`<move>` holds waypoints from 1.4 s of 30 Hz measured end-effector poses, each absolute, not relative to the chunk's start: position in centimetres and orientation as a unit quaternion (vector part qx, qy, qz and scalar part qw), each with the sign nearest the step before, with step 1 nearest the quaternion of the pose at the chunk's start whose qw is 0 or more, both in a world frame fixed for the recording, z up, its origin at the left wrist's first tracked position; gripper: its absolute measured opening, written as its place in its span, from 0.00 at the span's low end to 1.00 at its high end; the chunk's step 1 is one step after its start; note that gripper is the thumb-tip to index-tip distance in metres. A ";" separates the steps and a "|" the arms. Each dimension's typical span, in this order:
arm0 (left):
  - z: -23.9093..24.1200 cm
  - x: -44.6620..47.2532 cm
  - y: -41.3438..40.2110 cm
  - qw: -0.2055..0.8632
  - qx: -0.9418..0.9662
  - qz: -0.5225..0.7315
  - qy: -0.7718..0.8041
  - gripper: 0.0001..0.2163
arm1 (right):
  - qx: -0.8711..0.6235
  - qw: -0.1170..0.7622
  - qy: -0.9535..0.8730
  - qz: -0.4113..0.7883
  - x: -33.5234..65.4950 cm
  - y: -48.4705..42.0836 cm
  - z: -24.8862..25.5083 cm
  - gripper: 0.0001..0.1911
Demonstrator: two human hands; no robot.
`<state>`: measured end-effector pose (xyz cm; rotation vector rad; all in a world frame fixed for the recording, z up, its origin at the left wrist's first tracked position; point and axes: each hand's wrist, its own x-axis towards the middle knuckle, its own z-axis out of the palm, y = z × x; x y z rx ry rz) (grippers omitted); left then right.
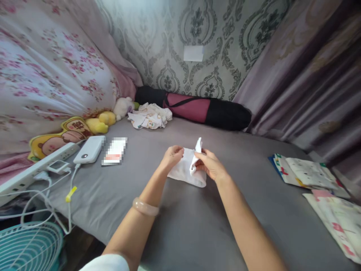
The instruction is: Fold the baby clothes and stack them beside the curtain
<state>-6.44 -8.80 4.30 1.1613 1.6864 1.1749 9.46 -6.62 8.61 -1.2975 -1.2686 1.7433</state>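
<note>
A small white cloth point(182, 168) lies partly folded on the grey sheet, its right part lifted and turned over toward the middle. My right hand point(208, 162) pinches that raised fold between thumb and fingers. At the cloth's upper left edge, my left hand point(172, 155) has its fingers closed at the fabric; the fingertips are partly hidden. A pale bangle point(146, 207) circles my left wrist.
Crumpled printed cloth point(150, 116) lies before a black and maroon long bag point(187, 108) by the wall. Left are a power strip point(36, 169), a power bank point(89, 149), cables and a fan point(31, 246). Folded printed fabrics point(310, 173) lie right.
</note>
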 end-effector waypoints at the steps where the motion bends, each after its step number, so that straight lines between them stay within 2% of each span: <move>1: 4.2 -7.0 -9.2 0.417 0.422 0.473 0.651 0.11 | -0.495 0.301 -0.484 0.656 8.8 -6.6 8.4 0.12; 4: 3.3 -7.7 -10.2 0.476 0.354 0.508 0.624 0.12 | -0.496 0.284 -0.505 0.646 7.2 -6.8 7.5 0.14; 10: 2.1 -7.8 -10.9 0.507 0.317 0.559 0.574 0.16 | -0.513 0.271 -0.549 0.601 4.6 -6.9 5.1 0.20; 16: 2.2 -7.9 -10.9 0.506 0.282 0.568 0.585 0.19 | -0.553 0.230 -0.620 0.507 3.1 -6.8 3.5 0.25; 21: 1.8 -8.0 -10.9 0.471 0.334 0.551 0.603 0.25 | -0.557 0.202 -0.678 0.434 2.9 -7.4 4.3 0.22; 26: 1.7 -7.7 -11.0 0.368 0.385 0.528 0.661 0.25 | -0.527 0.201 -0.657 0.500 3.4 -7.4 4.7 0.20; 31: 0.9 -7.6 -11.1 0.374 0.443 0.523 0.625 0.27 | -0.492 0.227 -0.613 0.574 5.8 -6.6 5.8 0.18; 33: 0.7 -7.6 -11.2 0.353 0.480 0.507 0.623 0.23 | -0.514 0.271 -0.651 0.489 7.1 -6.0 6.2 0.18; 36: 0.5 -7.6 -11.1 0.268 0.529 0.471 0.653 0.18 | -0.517 0.330 -0.755 0.233 8.4 -5.5 6.0 0.22; 38: 0.4 -7.5 -11.1 0.202 0.561 0.454 0.663 0.17 | -0.499 0.292 -0.807 0.125 8.5 -5.7 4.9 0.25; 42: -0.1 -7.6 -11.0 0.121 0.585 0.394 0.698 0.16 | -0.505 0.140 -0.847 0.091 7.6 -6.7 2.0 0.31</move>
